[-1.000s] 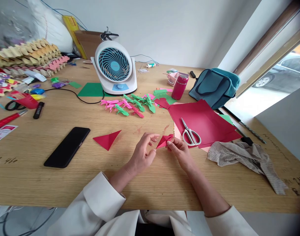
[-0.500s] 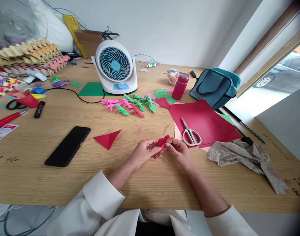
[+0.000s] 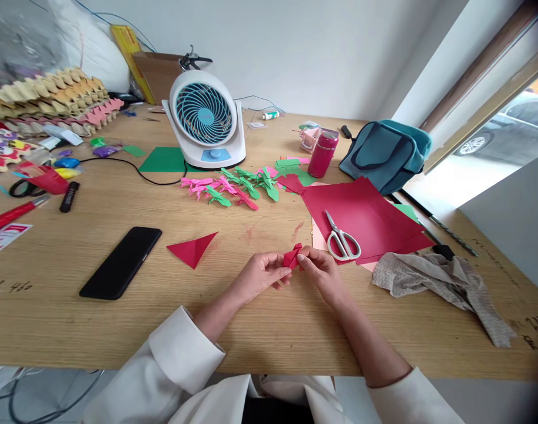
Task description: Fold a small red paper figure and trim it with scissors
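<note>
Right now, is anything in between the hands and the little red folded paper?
No. Both the left hand and the right hand already pinch the red folded paper directly; nothing sits between them.

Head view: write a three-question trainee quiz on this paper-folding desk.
1. True or false: both hands pinch the small red folded paper.
2. Which lies on the red sheets? A phone, B scissors, C bottle.
3. What lies between the black phone and the hands?

Key: 1 true, left hand and right hand hold it. 2 B, the scissors. 3 The red paper triangle.
</note>
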A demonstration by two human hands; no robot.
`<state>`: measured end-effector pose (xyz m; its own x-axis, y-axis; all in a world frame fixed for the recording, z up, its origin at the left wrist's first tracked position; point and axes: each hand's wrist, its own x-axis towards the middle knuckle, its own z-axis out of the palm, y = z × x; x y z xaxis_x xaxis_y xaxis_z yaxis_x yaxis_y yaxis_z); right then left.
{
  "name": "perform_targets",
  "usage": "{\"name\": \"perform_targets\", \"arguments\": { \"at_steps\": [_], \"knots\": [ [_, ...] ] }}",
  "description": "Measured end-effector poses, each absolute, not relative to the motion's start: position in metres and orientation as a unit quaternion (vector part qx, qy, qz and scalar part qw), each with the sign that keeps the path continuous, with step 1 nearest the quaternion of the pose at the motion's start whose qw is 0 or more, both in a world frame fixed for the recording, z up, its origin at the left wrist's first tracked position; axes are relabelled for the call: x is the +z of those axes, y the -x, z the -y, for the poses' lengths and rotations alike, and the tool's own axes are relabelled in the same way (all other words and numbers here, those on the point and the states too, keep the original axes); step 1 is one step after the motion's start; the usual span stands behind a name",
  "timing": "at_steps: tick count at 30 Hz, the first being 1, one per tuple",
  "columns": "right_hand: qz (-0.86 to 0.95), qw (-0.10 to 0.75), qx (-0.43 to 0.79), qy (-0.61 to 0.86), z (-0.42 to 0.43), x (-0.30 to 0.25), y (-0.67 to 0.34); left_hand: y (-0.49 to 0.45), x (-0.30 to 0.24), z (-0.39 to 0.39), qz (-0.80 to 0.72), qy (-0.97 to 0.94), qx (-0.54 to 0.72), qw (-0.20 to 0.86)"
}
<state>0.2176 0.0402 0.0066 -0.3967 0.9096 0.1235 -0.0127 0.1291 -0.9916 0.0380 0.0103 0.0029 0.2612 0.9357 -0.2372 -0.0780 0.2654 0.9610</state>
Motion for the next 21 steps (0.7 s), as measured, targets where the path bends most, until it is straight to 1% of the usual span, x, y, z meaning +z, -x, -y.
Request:
{"name": "perform_targets", "arguments": {
  "at_steps": [14, 21],
  "knots": [
    [0.578, 0.407, 0.599, 0.377, -0.042, 0.003, -0.212, -0.038, 0.0, -0.012, -0.48, -0.484, 0.377, 0.627],
    [0.531, 0.424, 0.615, 0.4, -0.045, -0.001, -0.208, -0.042, 0.003, -0.01, -0.503, -0.469, 0.358, 0.632]
  ]
}}
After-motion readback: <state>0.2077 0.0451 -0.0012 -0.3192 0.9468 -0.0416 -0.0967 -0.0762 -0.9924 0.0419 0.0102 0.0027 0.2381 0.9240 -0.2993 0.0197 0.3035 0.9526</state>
